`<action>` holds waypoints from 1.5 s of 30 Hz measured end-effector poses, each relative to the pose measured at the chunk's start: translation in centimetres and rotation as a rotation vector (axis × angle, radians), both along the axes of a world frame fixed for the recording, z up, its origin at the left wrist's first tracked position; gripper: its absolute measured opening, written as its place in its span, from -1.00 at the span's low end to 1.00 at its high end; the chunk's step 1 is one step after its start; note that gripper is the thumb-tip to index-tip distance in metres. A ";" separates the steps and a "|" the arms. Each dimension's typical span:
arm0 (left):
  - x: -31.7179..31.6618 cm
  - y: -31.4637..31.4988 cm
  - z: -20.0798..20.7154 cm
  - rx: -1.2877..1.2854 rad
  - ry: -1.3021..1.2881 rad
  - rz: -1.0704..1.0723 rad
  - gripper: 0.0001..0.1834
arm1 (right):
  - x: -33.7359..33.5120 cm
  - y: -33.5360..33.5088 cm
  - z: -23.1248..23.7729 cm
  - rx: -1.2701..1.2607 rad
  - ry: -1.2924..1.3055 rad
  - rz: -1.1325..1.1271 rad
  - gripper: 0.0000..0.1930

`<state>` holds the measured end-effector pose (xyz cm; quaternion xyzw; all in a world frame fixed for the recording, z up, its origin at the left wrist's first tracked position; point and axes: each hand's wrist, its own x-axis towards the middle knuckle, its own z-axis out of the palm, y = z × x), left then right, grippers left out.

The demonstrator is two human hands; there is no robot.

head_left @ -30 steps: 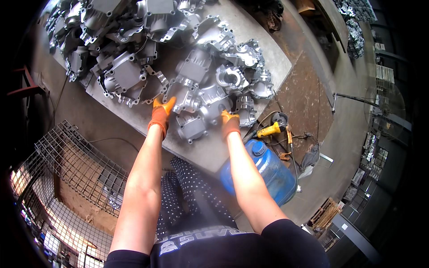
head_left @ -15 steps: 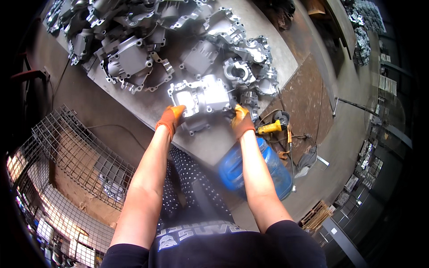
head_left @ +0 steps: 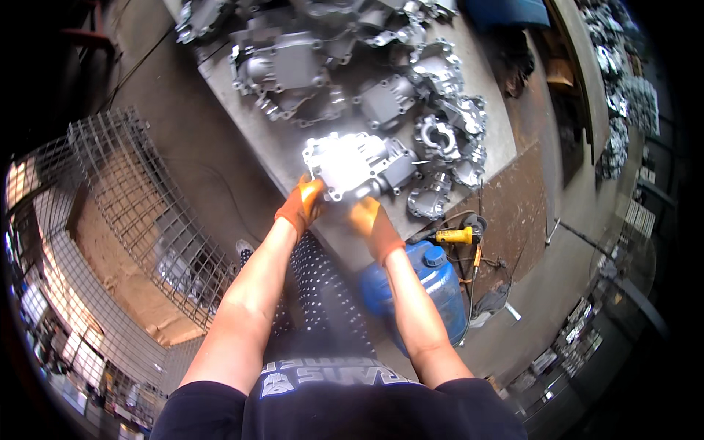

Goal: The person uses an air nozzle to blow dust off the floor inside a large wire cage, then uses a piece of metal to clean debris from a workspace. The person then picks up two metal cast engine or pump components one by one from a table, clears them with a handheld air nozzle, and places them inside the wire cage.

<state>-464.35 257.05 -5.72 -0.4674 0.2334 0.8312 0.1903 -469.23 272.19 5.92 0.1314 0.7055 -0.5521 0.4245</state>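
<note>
The person's left hand (head_left: 301,207), in an orange glove, is closed on the near left corner of a bright metal casting (head_left: 343,167), fingers and thumb drawn in around the edge. The casting lies just beyond that hand, far and slightly right of it, over the near left part of the table (head_left: 502,147); whether it rests on the surface or is lifted cannot be told.

The right hand (head_left: 372,221), gloved alike, is at the casting's near right side. It is blurred, the fingers look partly curled, and whether it touches the casting or how far open it is cannot be told.

Just right of the casting, partly covered by it, is a second cover (head_left: 400,173). A square housing (head_left: 384,103) lies farther off, and a ring-shaped part (head_left: 438,138) sits to the right among others. A large housing (head_left: 292,62) lies far left.

Near right, beyond the right forearm, are a blue jug (head_left: 434,282) and a yellow grinder (head_left: 455,235). A wire cage (head_left: 147,220) stands on the left.
</note>
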 end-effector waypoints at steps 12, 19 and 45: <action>23.1 -13.2 11.5 -0.043 0.441 0.590 -0.62 | 9.7 -1.7 3.8 0.221 -0.113 0.482 -0.69; 46.9 -19.6 12.8 -0.392 0.323 1.149 -0.61 | 16.0 -8.0 2.3 0.369 0.104 0.919 -0.71; 84.6 -10.9 -21.1 -0.125 -0.188 1.943 -0.67 | 26.9 -14.5 3.9 1.060 0.224 1.120 -0.73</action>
